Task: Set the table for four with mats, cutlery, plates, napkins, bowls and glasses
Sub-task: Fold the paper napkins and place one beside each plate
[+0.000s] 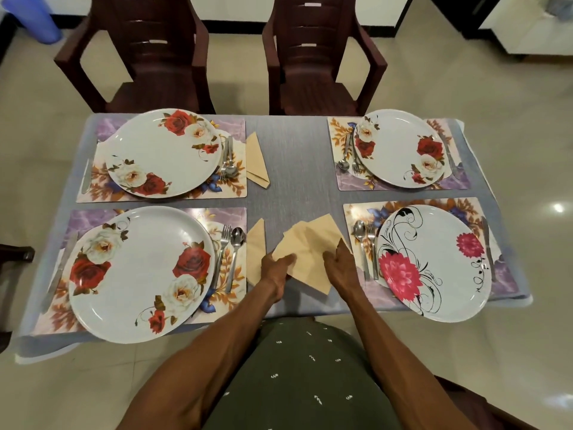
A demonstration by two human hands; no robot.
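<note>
At the near edge of the counter [297, 156], between the two near place settings, loose tan napkins [310, 243] are being handled by both hands. A near-left edge of the napkins is being pinched by the left hand [276, 268], its fingers curled over the paper. The right hand [339, 265] is being pressed onto the napkins' right side, fingers together and pointing away; whether anything is being gripped beneath it cannot be told.

To the near left, a rose-patterned plate [139, 274] is being carried by a floral mat [229, 305], with a fork [221, 249] and spoon [235, 252] lying just right of the plate, a knife [62, 265] on the left, and a folded napkin [255, 252] lying beside the mat's right edge. To the near right, a plate with pink flowers [434, 262] is being carried by another mat [508, 274], a spoon and fork [366, 243] lying to its left.

At the far left, a second rose plate [161, 153] is being borne by a mat [235, 128], cutlery [228, 159] and a folded napkin [257, 159] lying to its right. At the far right, a smaller-looking rose plate [400, 147] is being borne by a mat [338, 178]. Beyond the counter, two dark chairs [322, 57] are being shown.
</note>
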